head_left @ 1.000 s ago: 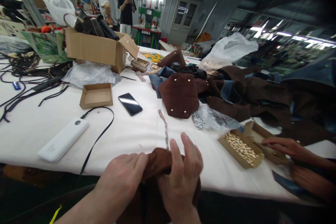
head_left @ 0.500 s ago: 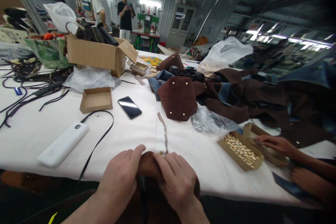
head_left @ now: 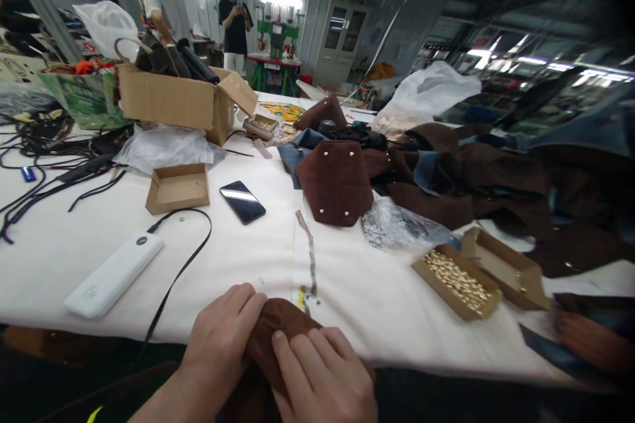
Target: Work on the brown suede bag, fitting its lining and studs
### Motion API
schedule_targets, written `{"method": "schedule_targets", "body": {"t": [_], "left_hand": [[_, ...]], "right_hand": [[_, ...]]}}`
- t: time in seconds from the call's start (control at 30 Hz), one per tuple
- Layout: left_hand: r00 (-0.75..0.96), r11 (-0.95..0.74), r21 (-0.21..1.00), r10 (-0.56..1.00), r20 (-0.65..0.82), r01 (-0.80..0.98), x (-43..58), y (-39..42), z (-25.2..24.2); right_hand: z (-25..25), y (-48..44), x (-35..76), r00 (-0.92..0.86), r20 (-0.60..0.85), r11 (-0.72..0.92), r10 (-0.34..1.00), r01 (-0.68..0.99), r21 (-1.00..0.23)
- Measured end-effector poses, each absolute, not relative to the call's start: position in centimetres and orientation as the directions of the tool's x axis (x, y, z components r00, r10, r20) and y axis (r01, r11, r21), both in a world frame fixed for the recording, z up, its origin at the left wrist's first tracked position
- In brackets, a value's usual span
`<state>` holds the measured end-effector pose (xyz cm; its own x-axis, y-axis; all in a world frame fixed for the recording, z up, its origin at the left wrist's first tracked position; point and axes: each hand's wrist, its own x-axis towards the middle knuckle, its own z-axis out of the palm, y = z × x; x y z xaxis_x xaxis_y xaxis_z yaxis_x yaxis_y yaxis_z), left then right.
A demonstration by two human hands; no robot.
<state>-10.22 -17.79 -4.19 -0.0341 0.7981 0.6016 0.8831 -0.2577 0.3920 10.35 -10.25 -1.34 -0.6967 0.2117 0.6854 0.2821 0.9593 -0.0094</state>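
Note:
Between my hands at the table's front edge is a piece of brown fabric (head_left: 280,324), with much of it hanging below, out of sight. My left hand (head_left: 223,330) grips its left side, the thumb laid along the top. On the right, my right hand (head_left: 322,370) has its fingers curled over the fabric, lower and nearer to me. Just beyond them, a thin worn strip (head_left: 311,254) lies on the white table cover, with a small yellow piece (head_left: 301,297) at its near end. Further back stands a brown bag piece (head_left: 336,182) with gold studs at its corners.
A box of gold studs (head_left: 456,281) and an open cardboard box (head_left: 506,268) lie right, near a co-worker's blurred hand (head_left: 595,340). Left are a phone (head_left: 243,202), white power bank (head_left: 114,274) with cable, and shallow box (head_left: 177,188). Brown fabric pieces (head_left: 496,178) pile up back right.
My hands have drawn the brown fabric slightly toward me, uncovering the yellow piece. My right hand has shifted lower. The co-worker's hand has left the cardboard box.

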Motion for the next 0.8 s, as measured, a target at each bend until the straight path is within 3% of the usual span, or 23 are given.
{"method": "schedule_targets", "body": {"t": [0.07, 0.17, 0.23, 0.3, 0.37, 0.43, 0.5, 0.6, 0.8], "left_hand": [[0.066, -0.390, 0.326, 0.722, 0.689, 0.861, -10.7, -18.2, -5.1], [0.189, -0.506, 0.270, 0.683, 0.706, 0.819, -11.5, -19.0, -6.6], [0.229, -0.524, 0.258, 0.692, 0.684, 0.812, -11.8, -19.6, -7.1], [0.241, -0.517, 0.250, 0.704, 0.667, 0.819, -12.0, -19.9, -7.2], [0.237, -0.516, 0.279, 0.723, 0.649, 0.810, -11.9, -20.1, -7.1], [0.227, -0.513, 0.306, 0.736, 0.637, 0.802, -11.7, -20.1, -7.0], [0.204, -0.527, 0.342, 0.727, 0.656, 0.778, -11.4, -20.0, -7.1], [0.122, -0.495, 0.392, 0.726, 0.677, 0.776, -11.2, -19.6, -7.2], [0.093, -0.404, 0.483, 0.833, 0.546, 0.777, -11.5, -18.2, -4.1]], "right_hand": [[-0.8, -9.9, 10.7, -0.740, 0.614, 0.962, 0.274, 0.223, -0.160], [0.8, -8.6, 11.9, -0.726, 0.537, 0.859, 0.430, 0.146, -0.492], [1.5, -7.8, 12.5, -0.694, 0.489, 0.808, 0.528, 0.233, -0.541], [1.3, -7.2, 12.8, -0.745, 0.402, 0.806, 0.532, 0.302, -0.509], [0.4, -7.2, 12.9, -0.848, 0.282, 0.787, 0.449, 0.226, -0.574], [-0.9, -7.4, 12.9, -0.881, 0.251, 0.718, 0.401, 0.133, -0.683], [-2.2, -7.8, 12.9, -0.852, 0.339, 0.743, 0.398, 0.083, -0.664], [-3.8, -8.4, 13.1, -0.791, 0.472, 0.841, 0.389, 0.096, -0.532], [-5.8, -8.9, 13.3, -0.742, 0.549, 0.889, 0.385, 0.139, -0.436]]}}
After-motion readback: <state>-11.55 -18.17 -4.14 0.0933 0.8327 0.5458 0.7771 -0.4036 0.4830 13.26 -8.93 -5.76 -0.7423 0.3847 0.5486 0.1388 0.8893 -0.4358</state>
